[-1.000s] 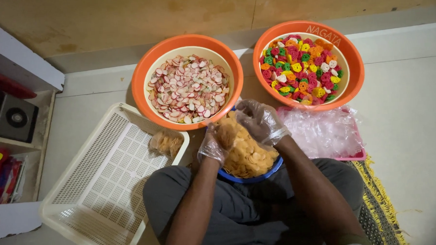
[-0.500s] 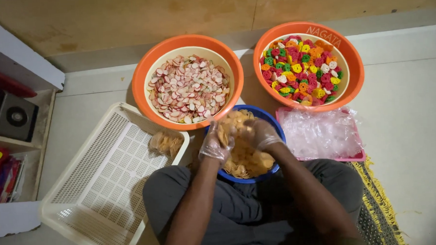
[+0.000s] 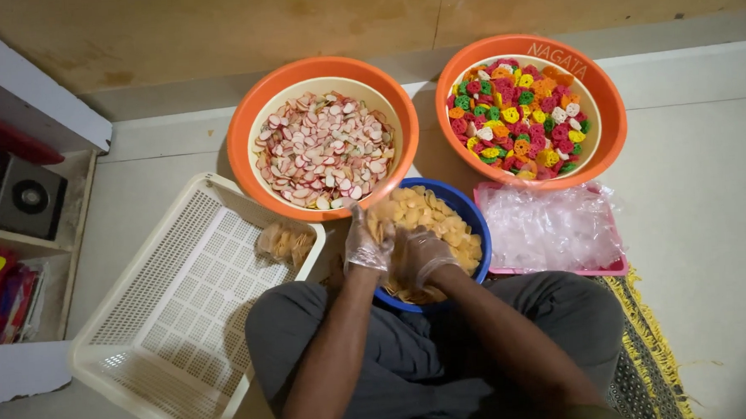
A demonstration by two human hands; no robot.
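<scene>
A blue bowl [image 3: 474, 224] of flat yellow crackers [image 3: 435, 215] sits on the floor between my knees. Both hands wear thin clear plastic gloves. My left hand [image 3: 363, 244] is at the bowl's left rim, its fingers closed around a few crackers; I cannot tell glove from any bag there. Beside it, my right hand [image 3: 420, 256] is curled down into the crackers at the near side of the bowl and grips a handful. A small filled packet of crackers [image 3: 285, 240] lies in the white mesh tray [image 3: 170, 316] to my left.
Two orange basins stand by the wall: the left basin [image 3: 246, 127] holds pink-and-white chips, the right basin [image 3: 609, 119] holds multicoloured ring crackers. A pink tray [image 3: 557, 271] of clear plastic bags lies at the right. A shelf unit [image 3: 34, 205] stands at the left, and a fringed mat [image 3: 651, 357] lies under my right leg.
My hands were raised over the far side of the bowl with a heap of crackers. They have dropped toward me, to the bowl's near-left side, uncovering the crackers in the bowl.
</scene>
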